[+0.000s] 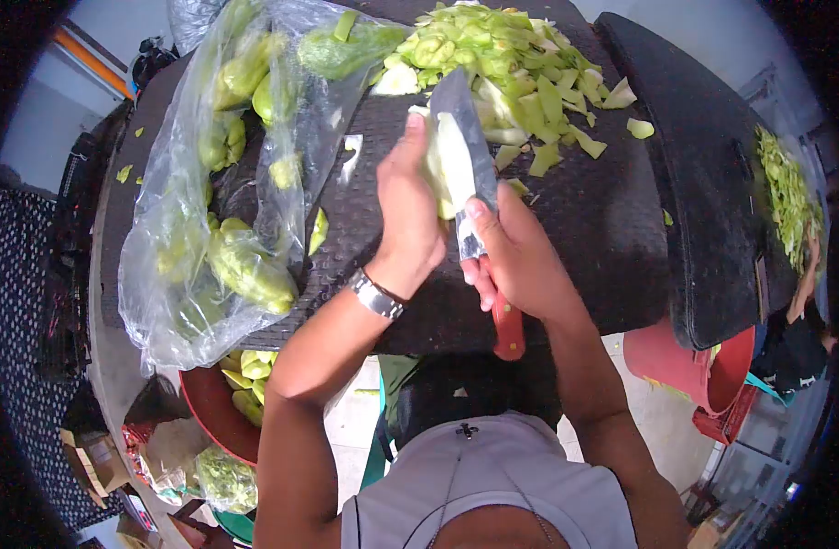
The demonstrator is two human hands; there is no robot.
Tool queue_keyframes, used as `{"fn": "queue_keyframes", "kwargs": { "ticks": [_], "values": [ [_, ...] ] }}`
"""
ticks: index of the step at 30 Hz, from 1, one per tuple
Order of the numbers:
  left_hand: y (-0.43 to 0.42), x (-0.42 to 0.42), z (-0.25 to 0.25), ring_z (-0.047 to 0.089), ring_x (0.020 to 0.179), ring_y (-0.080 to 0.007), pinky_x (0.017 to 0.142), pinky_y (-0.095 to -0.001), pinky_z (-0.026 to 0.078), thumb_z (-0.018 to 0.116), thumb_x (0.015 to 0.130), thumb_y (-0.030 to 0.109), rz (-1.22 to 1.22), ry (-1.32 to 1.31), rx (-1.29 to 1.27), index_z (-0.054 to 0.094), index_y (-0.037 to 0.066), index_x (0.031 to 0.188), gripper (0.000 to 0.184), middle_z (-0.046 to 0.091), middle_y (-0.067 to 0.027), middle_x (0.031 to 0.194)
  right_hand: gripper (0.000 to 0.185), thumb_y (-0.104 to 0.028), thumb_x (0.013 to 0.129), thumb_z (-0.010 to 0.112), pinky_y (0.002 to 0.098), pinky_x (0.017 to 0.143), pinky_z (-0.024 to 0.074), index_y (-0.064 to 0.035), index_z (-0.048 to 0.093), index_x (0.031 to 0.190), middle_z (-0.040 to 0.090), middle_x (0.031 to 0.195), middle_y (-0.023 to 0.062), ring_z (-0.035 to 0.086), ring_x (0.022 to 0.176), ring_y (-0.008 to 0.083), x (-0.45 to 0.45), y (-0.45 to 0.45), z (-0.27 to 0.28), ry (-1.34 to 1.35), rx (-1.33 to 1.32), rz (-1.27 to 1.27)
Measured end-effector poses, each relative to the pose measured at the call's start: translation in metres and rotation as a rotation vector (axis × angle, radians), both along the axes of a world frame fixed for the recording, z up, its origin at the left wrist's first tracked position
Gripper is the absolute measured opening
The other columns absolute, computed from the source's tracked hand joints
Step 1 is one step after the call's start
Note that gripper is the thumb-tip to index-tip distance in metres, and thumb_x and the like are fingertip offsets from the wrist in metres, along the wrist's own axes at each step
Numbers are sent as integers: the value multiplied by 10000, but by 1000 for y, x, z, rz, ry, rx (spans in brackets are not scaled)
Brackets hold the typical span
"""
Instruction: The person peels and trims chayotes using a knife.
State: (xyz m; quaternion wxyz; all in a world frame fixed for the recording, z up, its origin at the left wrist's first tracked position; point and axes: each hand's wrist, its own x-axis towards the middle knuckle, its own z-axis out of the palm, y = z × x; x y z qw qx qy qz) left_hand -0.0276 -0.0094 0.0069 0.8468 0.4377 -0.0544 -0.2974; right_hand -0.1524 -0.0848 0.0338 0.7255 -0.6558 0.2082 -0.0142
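Note:
My left hand (406, 197), with a metal watch at its wrist, is closed around a pale, partly peeled chayote (447, 169). My right hand (526, 256) grips a knife (508, 328) by its red handle, the thumb resting near the base of the blade. The broad blade points away from me and lies against the chayote's right side. Beyond both hands is a heap of green peelings (474, 41) on the dark table (584, 238). To the left, a clear plastic bag (154, 274) holds several whole chayotes (250, 265).
Below the table's front left edge stands a red tub (204, 403) with chayotes in it. Another red bucket (662, 361) is on the floor at right. Farther right, a person's arm (806, 274) is beside another pile of green peelings (785, 192).

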Motion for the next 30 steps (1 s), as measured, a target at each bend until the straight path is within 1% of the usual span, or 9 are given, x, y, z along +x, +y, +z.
{"fn": "queue_keyframes", "kwargs": {
  "ticks": [3, 5, 6, 9, 10, 16, 22, 28, 30],
  "values": [
    [2, 17, 7, 705, 851, -190, 792, -325, 583, 488, 1075, 445, 59, 112, -216, 638, 17, 1135, 458, 718, -85, 1000, 242, -312, 1101, 451, 295, 327, 422, -93, 472, 1200, 546, 634, 55, 483, 389, 130, -6, -3, 5, 32, 221, -11],
    [10, 31, -2, 704, 980, -294, 901, -476, 579, 410, 1063, 505, -100, 89, -372, 614, 12, 1268, 571, 721, -137, 1119, 248, -343, 1096, 468, 286, 311, 407, -118, 486, 1197, 539, 627, 46, 473, 388, 116, -5, -17, 11, 13, 390, -105],
    [12, 33, -1, 692, 1024, -315, 923, -525, 563, 394, 1058, 522, -109, 140, -375, 597, 20, 1305, 595, 706, -154, 1162, 302, -394, 1071, 519, 371, 378, 486, -101, 555, 1134, 641, 684, 137, 594, 433, 239, -1, -31, 2, -44, 340, -83],
    [13, 32, 3, 663, 1103, -351, 972, -604, 525, 383, 1050, 532, -159, 166, -396, 563, 40, 1371, 614, 676, -176, 1229, 380, -437, 1035, 567, 479, 547, 567, -67, 649, 1051, 710, 827, 258, 694, 606, 413, 17, -53, -5, -167, -1319, -376],
    [12, 31, 5, 655, 1121, -358, 985, -619, 514, 387, 1048, 528, -182, 155, -405, 554, 47, 1386, 612, 669, -179, 1241, 421, -453, 1005, 603, 553, 748, 568, -49, 715, 979, 703, 926, 308, 697, 832, 495, 17, -61, 1, -35, -1234, -376],
    [10, 35, -2, 655, 1101, -368, 1002, -575, 510, 421, 1049, 486, -262, 257, -408, 540, -6, 1378, 604, 667, -197, 1218, 462, -508, 988, 602, 550, 833, 562, -75, 755, 1036, 721, 932, 276, 701, 931, 469, 15, -67, 23, 297, -1234, -368],
    [10, 39, -11, 670, 1011, -359, 931, -517, 543, 421, 1049, 522, -351, 256, -537, 582, -32, 1289, 625, 692, -193, 1104, 553, -548, 974, 620, 475, 872, 534, -38, 737, 1152, 736, 996, 264, 699, 1009, 459, 12, -66, 16, 228, -1132, -372],
    [10, 26, 4, 674, 981, -364, 889, -512, 560, 400, 1046, 561, -176, 184, -342, 613, 8, 1173, 606, 696, -185, 1055, 512, -481, 968, 678, 373, 710, 515, -15, 660, 1179, 705, 824, 169, 698, 751, 255, -4, -47, 10, 199, -563, -153],
    [9, 27, 2, 666, 969, -365, 882, -506, 555, 388, 1046, 559, -140, 198, -365, 613, 11, 1170, 605, 686, -186, 1047, 557, -534, 949, 675, 433, 732, 532, -16, 668, 1152, 712, 841, 191, 717, 813, 347, -14, -25, 20, 190, -722, -116]
  ]
}}
